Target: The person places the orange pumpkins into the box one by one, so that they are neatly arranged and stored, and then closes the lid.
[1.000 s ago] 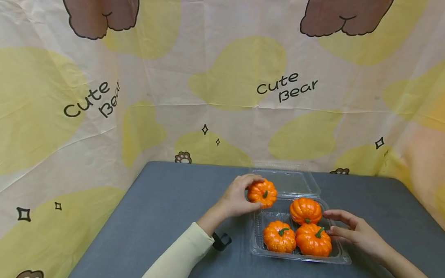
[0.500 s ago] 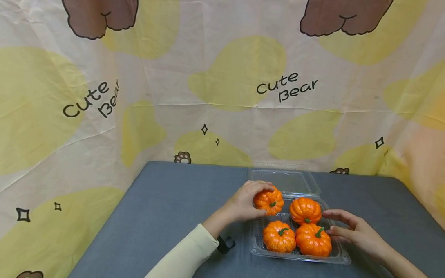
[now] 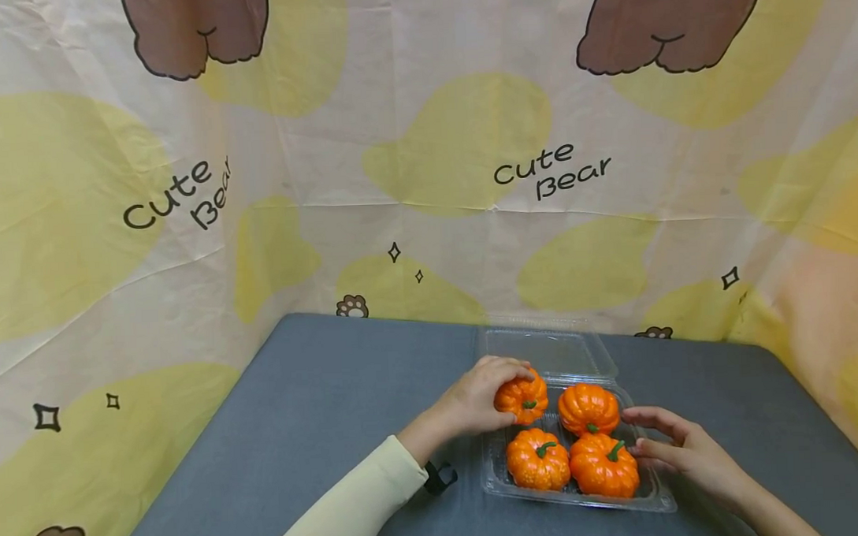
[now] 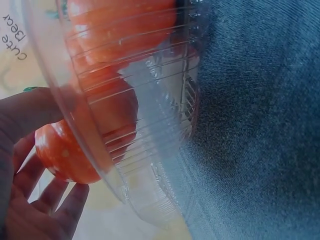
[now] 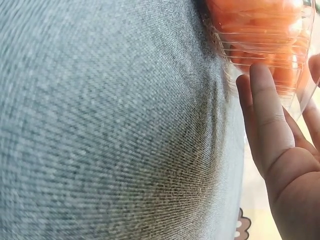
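Note:
My left hand (image 3: 479,398) grips a small orange pumpkin (image 3: 524,399) at the back left corner of a clear plastic clamshell box (image 3: 489,475). Seen from the left wrist, the pumpkin (image 4: 70,155) is partly behind the box's clear wall, with fingers and thumb about it. Three more toy pumpkins sit in the box: one at back right (image 3: 588,408), one at front left (image 3: 537,460), one at front right (image 3: 605,467). My right hand (image 3: 694,448) is at the box's right side, its fingers (image 5: 270,107) extended by the ribbed wall; contact is hard to tell.
The box's clear lid (image 3: 549,352) lies folded back behind it. Everything stands on a grey cloth-covered table (image 3: 320,398), with a printed curtain (image 3: 432,157) behind and at the sides. A black strap (image 3: 439,478) is at my left wrist.
My left hand has carried its pumpkin to the right and down, toward the back left of the box. The right hand and the other pumpkins have stayed in place.

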Demonstrator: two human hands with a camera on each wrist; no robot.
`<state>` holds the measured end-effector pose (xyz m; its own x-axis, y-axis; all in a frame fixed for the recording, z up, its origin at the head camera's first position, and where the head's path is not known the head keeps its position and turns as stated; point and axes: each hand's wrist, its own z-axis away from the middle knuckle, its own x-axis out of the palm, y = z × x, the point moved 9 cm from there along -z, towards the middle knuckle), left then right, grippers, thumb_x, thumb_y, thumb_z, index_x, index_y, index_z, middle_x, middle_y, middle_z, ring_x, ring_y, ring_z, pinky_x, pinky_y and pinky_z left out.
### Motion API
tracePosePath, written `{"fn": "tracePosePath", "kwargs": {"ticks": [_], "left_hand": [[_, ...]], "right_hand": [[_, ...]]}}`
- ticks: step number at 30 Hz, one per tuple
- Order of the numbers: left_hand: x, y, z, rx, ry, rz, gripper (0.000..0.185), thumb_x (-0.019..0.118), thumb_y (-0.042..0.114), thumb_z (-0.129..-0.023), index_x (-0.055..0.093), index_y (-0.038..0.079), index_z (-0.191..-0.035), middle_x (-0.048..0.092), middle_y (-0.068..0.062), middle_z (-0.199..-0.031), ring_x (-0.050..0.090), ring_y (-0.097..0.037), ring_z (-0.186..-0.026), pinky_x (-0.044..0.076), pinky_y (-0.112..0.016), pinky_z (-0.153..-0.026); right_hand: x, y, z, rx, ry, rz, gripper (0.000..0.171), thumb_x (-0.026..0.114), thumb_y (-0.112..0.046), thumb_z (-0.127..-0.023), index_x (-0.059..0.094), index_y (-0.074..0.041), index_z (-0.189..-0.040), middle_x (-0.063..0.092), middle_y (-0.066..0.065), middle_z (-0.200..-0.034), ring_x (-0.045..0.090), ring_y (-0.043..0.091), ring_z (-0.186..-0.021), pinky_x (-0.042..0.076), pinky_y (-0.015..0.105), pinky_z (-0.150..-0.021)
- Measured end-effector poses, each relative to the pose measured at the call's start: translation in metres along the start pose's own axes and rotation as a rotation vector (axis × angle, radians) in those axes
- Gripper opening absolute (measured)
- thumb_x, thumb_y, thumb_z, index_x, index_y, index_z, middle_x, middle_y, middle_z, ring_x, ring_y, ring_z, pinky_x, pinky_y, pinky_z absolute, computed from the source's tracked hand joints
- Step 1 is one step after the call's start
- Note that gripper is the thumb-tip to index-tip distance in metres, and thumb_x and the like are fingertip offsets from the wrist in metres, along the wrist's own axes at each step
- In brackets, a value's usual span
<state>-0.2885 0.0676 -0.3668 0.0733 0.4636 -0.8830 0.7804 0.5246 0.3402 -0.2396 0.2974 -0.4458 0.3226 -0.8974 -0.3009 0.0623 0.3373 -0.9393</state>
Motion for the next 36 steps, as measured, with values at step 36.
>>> {"fn": "tracePosePath", "kwargs": {"ticks": [36], "left_hand": [[0.0064,-0.0047,0.0001,-0.048,-0.056,0.013,0.028,0.061,0.020,-0.077,0.058,0.024,-0.105,0.050,0.006,-0.112,0.047,-0.012,-0.103,0.043,-0.022,-0.084]], "right_hand": [[0.0001,-0.0003,-0.0007,0.001,-0.002,0.009,0.047,0.051,-0.017,-0.088,0.034,0.001,-0.128,0.042,0.017,-0.124,0.060,0.022,-0.091,0.050,0.036,-0.074]]}}
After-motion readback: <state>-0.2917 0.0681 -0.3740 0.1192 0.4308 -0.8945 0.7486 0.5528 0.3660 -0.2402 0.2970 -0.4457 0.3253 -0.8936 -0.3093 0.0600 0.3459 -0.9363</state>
